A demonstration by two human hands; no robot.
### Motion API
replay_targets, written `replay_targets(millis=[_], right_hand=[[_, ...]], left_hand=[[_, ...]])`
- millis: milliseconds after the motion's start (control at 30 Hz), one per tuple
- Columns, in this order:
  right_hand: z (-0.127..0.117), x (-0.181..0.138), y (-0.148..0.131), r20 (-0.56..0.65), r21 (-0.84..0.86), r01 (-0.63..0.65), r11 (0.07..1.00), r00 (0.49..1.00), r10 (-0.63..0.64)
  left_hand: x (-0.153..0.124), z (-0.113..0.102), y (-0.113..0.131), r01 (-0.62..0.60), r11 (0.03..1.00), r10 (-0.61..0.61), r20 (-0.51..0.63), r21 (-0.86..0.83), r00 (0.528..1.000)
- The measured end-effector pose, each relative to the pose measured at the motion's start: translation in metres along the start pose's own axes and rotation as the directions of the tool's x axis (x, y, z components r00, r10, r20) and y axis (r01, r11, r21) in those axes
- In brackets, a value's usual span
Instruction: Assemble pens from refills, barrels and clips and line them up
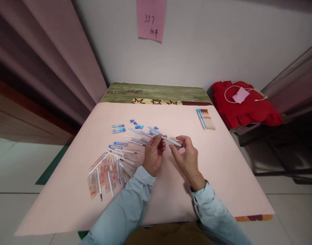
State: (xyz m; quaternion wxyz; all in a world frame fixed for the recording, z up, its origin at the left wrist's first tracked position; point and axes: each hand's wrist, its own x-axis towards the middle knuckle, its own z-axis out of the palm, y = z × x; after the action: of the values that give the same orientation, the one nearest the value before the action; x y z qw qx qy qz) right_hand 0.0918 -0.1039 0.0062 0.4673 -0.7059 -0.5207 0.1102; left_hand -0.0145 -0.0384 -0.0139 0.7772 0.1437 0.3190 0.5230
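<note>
My left hand [153,153] is closed around a light blue and white pen [165,138], held just above the pink table cover [222,163]. My right hand [185,156] pinches the pen's other end with its fingertips. Left of my hands lie loose pen parts: blue barrels [118,128], small blue caps [135,124], thin white refills [131,140] and a fan of clear wrappers [107,172].
A row of several assembled pens [206,118] lies at the table's far right. A red cloth [244,103] with a white cord and pink slip sits on a chair to the right. A pink note [151,18] hangs on the wall.
</note>
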Motion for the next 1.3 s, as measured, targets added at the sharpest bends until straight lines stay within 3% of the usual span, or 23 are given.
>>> replay_targets(millis=[200,433,667,933,1167,1300], right_hand=[[-0.0013,0.0000,0.0037,0.003,-0.008,-0.014,1.000,1.000,0.014],[-0.0040,0.0018,0.0016,0.086,-0.018,-0.064,0.998,0.994,0.065],[0.0014,-0.0001,0.0017,-0.018,-0.006,-0.012,1.000,1.000,0.012],[-0.0029,-0.0005,0.0024,0.063,-0.013,-0.043,0.999,0.997,0.044],[0.0005,0.0001,0.0030,-0.027,-0.016,0.029,0.999,0.999,-0.029],[0.0000,-0.0002,0.0035,-0.013,-0.035,0.028,0.999,1.000,-0.028]], left_hand=[[-0.0013,0.0022,0.0018,0.002,1.000,-0.002,0.024,0.005,1.000],[-0.0033,0.0034,0.0033,0.055,0.998,-0.054,0.040,-0.024,0.998],[0.0028,-0.0005,0.0036,-0.020,0.997,0.023,0.037,-0.072,0.999],[-0.0004,0.0002,0.0050,0.016,0.998,-0.015,0.033,-0.056,0.999],[-0.0003,0.0000,0.0052,0.000,1.000,0.002,0.058,-0.030,0.998],[-0.0006,-0.0004,0.0053,0.005,1.000,-0.006,0.069,0.007,0.998]])
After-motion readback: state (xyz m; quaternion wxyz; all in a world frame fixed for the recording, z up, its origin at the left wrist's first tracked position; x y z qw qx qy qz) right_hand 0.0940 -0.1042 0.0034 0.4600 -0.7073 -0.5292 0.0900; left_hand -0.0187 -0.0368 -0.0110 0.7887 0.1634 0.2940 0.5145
